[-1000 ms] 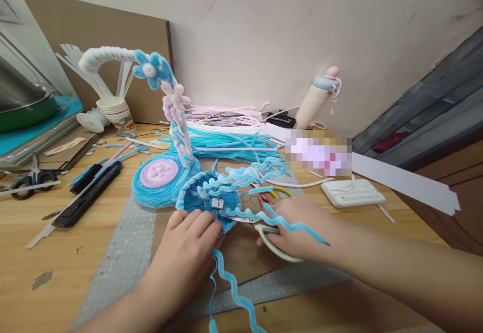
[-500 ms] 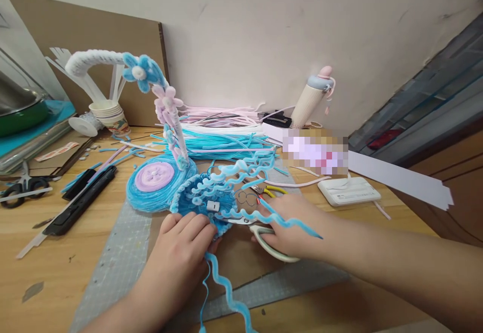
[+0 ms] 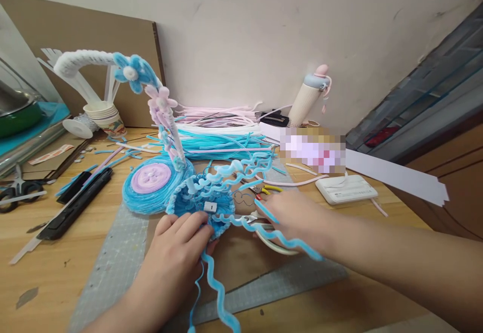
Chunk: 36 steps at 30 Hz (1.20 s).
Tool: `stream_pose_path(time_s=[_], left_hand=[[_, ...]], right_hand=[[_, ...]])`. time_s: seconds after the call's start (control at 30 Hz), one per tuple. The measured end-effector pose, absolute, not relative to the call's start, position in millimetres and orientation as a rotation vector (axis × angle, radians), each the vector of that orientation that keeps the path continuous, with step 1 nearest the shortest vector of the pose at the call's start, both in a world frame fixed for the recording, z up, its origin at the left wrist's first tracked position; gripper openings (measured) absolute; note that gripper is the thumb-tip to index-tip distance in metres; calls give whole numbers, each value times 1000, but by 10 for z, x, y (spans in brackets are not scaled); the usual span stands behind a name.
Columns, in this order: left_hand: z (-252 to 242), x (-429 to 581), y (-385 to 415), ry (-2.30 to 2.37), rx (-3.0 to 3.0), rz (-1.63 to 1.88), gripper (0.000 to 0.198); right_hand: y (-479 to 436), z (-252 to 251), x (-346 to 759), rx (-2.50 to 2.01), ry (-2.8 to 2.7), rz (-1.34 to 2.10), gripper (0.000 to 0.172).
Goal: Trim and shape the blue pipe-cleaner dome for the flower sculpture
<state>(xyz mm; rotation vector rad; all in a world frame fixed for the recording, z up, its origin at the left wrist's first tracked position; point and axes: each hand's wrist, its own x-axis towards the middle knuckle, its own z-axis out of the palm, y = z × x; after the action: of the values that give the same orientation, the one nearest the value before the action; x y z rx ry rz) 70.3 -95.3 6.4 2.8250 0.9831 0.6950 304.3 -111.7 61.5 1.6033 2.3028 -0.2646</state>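
Note:
My left hand is closed on the rim of a blue chenille-stem basket, tilted so its inside faces me. A small white block sits inside it. Wavy blue chenille stems stick out of the basket, and another hangs below my left hand. My right hand is wrapped round cream-handled scissors, whose blades point at the basket and are partly hidden by a wavy stem. That stem runs across in front of my right hand.
Left of the basket stands a blue chenille wheel with a flowered white handle. Bundled stems lie behind. Yellow-handled pliers, a white power bank, a bottle, a black glue gun or cutter-like tool and black scissors surround the mat.
The scissors have drawn slightly back to the right, and the free end of the wavy stem before my right hand has dropped lower. My left hand keeps its hold. The view has shifted slightly.

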Motion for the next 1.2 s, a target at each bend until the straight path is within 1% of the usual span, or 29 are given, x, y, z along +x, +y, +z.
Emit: stream_pose_path(time_s=[0.13, 0.27, 0.37, 0.63, 0.9, 1.1, 1.2], left_hand=[[44, 681, -946, 944, 2876, 688, 17], [19, 670, -933, 972, 2857, 645, 21], [10, 669, -930, 967, 2852, 632, 20], [100, 713, -940, 937, 2877, 658, 19], [120, 714, -946, 943, 2911, 663, 22], [70, 691, -942, 932, 2870, 653, 21], [32, 678, -948, 935, 2842, 622, 20]], right_hand=[[-1124, 591, 3044, 1596, 2374, -149, 23], [-1131, 539, 3033, 1626, 2416, -114, 22], [-1132, 501, 3044, 1620, 2441, -88, 26], [-1067, 542, 3065, 1609, 2341, -236, 25], [-1035, 596, 3086, 1526, 2377, -217, 25], [-1009, 629, 3072, 1533, 2255, -254, 20], [-1022, 668, 3039, 1532, 2271, -282, 23]])
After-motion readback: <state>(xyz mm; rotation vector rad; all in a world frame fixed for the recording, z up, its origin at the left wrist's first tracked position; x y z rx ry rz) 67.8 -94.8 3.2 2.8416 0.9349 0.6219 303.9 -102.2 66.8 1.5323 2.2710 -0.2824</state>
